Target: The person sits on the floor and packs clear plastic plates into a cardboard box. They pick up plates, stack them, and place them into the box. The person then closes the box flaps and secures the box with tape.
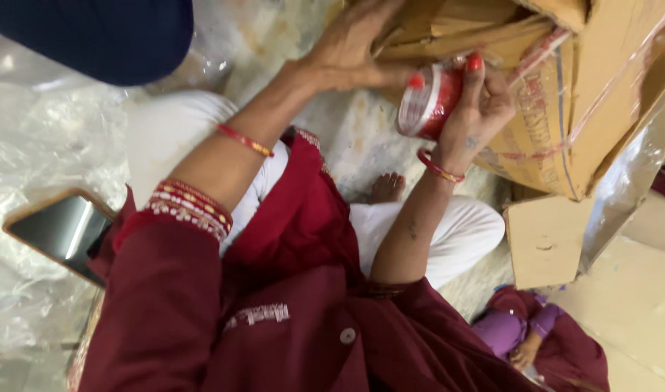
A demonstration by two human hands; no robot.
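Can (428, 101), red and white, clasped in right hand (477, 109) against taped carton (557, 116). Left hand (350, 51) pressed open on carton flaps. Phone (56, 232) lay left; plastic sheet (34, 131) beneath.

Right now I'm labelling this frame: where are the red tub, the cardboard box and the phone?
red tub (430, 101), head view, on its red side wall.
cardboard box (546, 123), head view, on its taped front face.
phone (56, 231), head view, on its dark screen.

Small red-and-white round tub (430, 101), tilted sideways, held against cardboard carton (557, 109).
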